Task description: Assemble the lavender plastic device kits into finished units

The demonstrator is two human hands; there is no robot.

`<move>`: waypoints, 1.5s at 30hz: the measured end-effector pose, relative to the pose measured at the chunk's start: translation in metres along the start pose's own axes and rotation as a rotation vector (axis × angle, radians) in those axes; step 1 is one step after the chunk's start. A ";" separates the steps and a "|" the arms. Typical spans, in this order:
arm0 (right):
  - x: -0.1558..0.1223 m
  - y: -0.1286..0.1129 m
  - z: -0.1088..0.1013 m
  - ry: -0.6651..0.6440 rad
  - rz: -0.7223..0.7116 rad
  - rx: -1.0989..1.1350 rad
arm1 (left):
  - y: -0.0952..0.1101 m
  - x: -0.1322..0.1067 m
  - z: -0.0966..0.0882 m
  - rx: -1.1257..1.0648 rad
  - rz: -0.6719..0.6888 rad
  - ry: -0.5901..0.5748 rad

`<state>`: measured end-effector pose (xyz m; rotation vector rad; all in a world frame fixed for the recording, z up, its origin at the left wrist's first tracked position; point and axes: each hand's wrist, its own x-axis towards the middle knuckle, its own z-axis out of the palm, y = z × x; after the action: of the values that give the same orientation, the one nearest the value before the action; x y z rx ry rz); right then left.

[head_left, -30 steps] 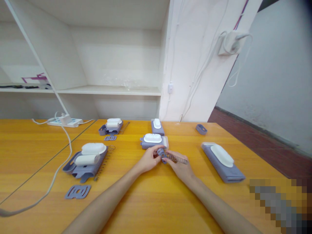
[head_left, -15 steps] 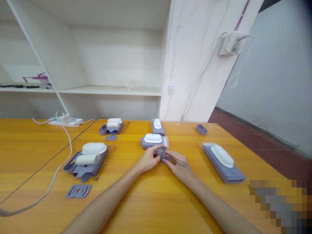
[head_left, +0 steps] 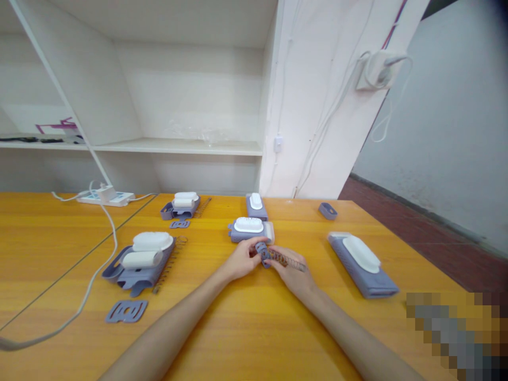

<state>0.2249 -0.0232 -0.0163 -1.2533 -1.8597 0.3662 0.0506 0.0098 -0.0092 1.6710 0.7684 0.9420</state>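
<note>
In the middle of the table, my left hand (head_left: 238,260) pinches a small grey slotted plate (head_left: 262,251) by its left side. My right hand (head_left: 292,275) is closed at the plate's right side, around the near end of a metal coil spring (head_left: 286,259). The spring runs from the plate to the right, its loose end lying over my right hand. Whether the spring is hooked into the plate I cannot tell. Just beyond my fingers lies a grey case with a ribbed white oval pad (head_left: 249,225) on top and a clear piece at its right end.
At left lie a grey case with white parts (head_left: 147,259), a long spring (head_left: 169,267) and a slotted plate (head_left: 127,311). A similar set (head_left: 183,205) is farther back. Rightward are a grey case with white pad (head_left: 363,264) and a grey cap (head_left: 327,210). A white cable (head_left: 103,264) crosses the left.
Almost nothing differs. Both hands keep their place and grip, and the spring over my right hand has shifted very slightly.
</note>
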 end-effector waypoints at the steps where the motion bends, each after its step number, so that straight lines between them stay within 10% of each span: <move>1: 0.000 0.000 0.000 0.001 -0.009 -0.007 | 0.001 0.000 0.000 -0.002 -0.002 -0.003; 45: 0.002 -0.008 -0.002 0.003 -0.012 0.125 | 0.002 0.000 0.000 -0.063 0.004 0.001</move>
<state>0.2211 -0.0252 -0.0093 -1.1568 -1.8124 0.4669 0.0505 0.0096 -0.0070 1.6183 0.7289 0.9603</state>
